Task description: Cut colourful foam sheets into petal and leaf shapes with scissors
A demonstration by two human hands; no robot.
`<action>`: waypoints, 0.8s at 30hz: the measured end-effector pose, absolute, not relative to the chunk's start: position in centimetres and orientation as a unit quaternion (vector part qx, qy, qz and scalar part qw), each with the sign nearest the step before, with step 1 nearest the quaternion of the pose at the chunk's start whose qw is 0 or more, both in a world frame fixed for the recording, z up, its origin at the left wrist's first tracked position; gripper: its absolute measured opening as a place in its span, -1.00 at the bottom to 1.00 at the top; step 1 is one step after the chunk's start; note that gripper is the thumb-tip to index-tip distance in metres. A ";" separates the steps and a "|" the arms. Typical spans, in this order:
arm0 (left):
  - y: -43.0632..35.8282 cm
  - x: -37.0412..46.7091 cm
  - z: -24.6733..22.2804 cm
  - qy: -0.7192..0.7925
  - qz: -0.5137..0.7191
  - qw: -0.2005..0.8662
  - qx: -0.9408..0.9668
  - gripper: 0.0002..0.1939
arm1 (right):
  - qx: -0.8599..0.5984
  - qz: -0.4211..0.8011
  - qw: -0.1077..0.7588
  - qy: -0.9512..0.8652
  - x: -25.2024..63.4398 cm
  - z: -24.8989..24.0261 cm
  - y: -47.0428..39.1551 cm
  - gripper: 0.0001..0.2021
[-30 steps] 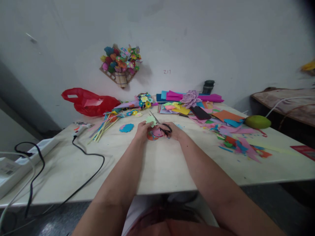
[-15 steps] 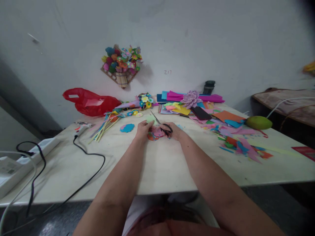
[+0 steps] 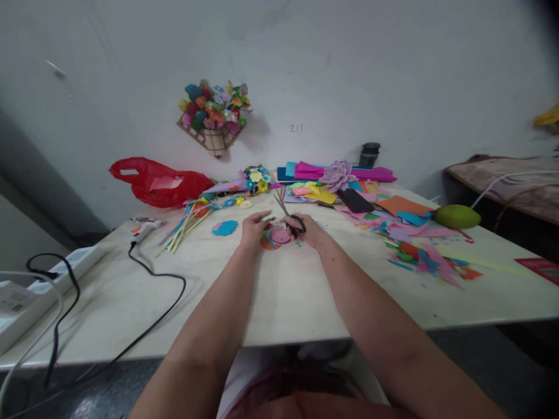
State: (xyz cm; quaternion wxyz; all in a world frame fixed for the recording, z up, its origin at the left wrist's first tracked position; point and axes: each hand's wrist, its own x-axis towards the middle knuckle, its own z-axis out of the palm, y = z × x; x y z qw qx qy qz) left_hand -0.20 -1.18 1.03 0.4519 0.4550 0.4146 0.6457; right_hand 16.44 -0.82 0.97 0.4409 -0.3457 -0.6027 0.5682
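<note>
Black-handled scissors (image 3: 280,202) are in my right hand (image 3: 309,230), its fingers closed round the handles, with the blades pointing up and away, slightly parted. My left hand (image 3: 255,228) pinches a small light green piece (image 3: 267,216) between thumb and fingers, just left of the blades. Below and between both hands lies a round pink piece (image 3: 280,234), beside an orange piece with coloured spots (image 3: 271,244). A blue scalloped paper shape (image 3: 225,227) rests on the table to the left of my left hand.
Coloured strips (image 3: 186,227), a glue gun (image 3: 144,230) with its cable and a red bag (image 3: 161,185) are on the left. Coloured sheets (image 3: 327,195), a black phone-like object (image 3: 356,201), paper scraps (image 3: 430,262) and a green oval object (image 3: 457,216) are behind and right.
The scissors have turned more upright and their blades have parted. Less of the light green piece shows at my left hand. The round pink piece is more exposed.
</note>
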 end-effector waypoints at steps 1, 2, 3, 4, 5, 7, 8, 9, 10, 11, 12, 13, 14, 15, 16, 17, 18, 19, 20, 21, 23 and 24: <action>-1.1 -0.2 0.9 0.414 0.652 0.449 0.450 -0.68 | -0.345 0.559 0.450 -0.605 16.4 0.9 -0.7 -0.66; -0.9 -0.1 0.8 0.414 0.658 0.444 0.446 -0.67 | -0.346 0.551 0.458 -0.605 16.3 0.9 -0.6 -0.67; -0.8 -0.1 0.7 0.414 0.661 0.438 0.447 -0.65 | -0.347 0.544 0.468 -0.604 16.3 0.8 -0.5 -0.67; -0.7 -0.1 0.6 0.415 0.660 0.433 0.453 -0.63 | -0.349 0.541 0.477 -0.599 16.2 0.8 -0.4 -0.68; -0.6 -0.1 0.5 0.415 0.660 0.425 0.459 -0.61 | -0.351 0.541 0.484 -0.591 16.1 0.7 -0.2 -0.67; -0.5 -0.1 0.3 0.417 0.655 0.418 0.472 -0.58 | -0.358 0.546 0.494 -0.574 16.0 0.5 0.0 -0.64; -0.5 -0.1 0.2 0.415 0.652 0.419 0.475 -0.57 | -0.363 0.548 0.496 -0.567 16.0 0.4 0.1 -0.62; -0.5 -0.1 0.2 0.412 0.648 0.425 0.479 -0.57 | -0.369 0.551 0.497 -0.560 16.0 0.4 0.1 -0.61; -0.5 0.0 0.2 0.407 0.644 0.433 0.481 -0.57 | -0.375 0.551 0.498 -0.554 15.9 0.3 0.2 -0.60; -0.6 0.0 0.3 0.400 0.639 0.443 0.485 -0.57 | -0.381 0.550 0.500 -0.549 15.9 0.3 0.2 -0.60; -0.7 0.1 0.3 0.394 0.634 0.451 0.489 -0.57 | -0.387 0.547 0.504 -0.545 15.8 0.3 0.2 -0.60; -0.7 0.2 0.4 0.391 0.628 0.456 0.495 -0.57 | -0.393 0.543 0.511 -0.538 15.8 0.4 0.2 -0.60; -0.8 0.3 0.4 0.390 0.622 0.459 0.501 -0.57 | -0.401 0.536 0.519 -0.531 15.7 0.5 0.1 -0.61; -0.9 0.4 0.4 0.390 0.616 0.458 0.508 -0.58 | -0.409 0.528 0.528 -0.524 15.7 0.6 0.1 -0.62; -1.0 0.4 0.4 0.391 0.611 0.458 0.514 -0.59 | -0.416 0.520 0.539 -0.517 15.6 0.7 0.0 -0.62; -1.0 0.5 0.4 0.390 0.607 0.458 0.520 -0.60 | -0.421 0.512 0.548 -0.511 15.5 0.8 0.0 -0.63; -1.1 0.5 0.4 0.387 0.603 0.461 0.524 -0.60 | -0.423 0.505 0.556 -0.506 15.5 0.9 -0.1 -0.63; -1.1 0.4 0.4 0.383 0.600 0.465 0.527 -0.61 | -0.423 0.500 0.563 -0.504 15.4 1.0 -0.1 -0.62; -1.2 0.4 0.4 0.378 0.597 0.471 0.528 -0.61 | -0.419 0.497 0.570 -0.503 15.4 1.1 -0.2 -0.62; -1.2 0.3 0.5 0.375 0.595 0.478 0.526 -0.61 | -0.414 0.495 0.575 -0.502 15.3 1.2 -0.2 -0.61; -1.2 0.1 0.6 0.366 0.598 0.499 0.510 -0.59 | -0.404 0.497 0.580 -0.503 15.3 1.2 -0.3 -0.60; -1.2 0.1 0.6 0.361 0.603 0.511 0.494 -0.55 | -0.400 0.499 0.579 -0.506 15.3 1.2 -0.3 -0.59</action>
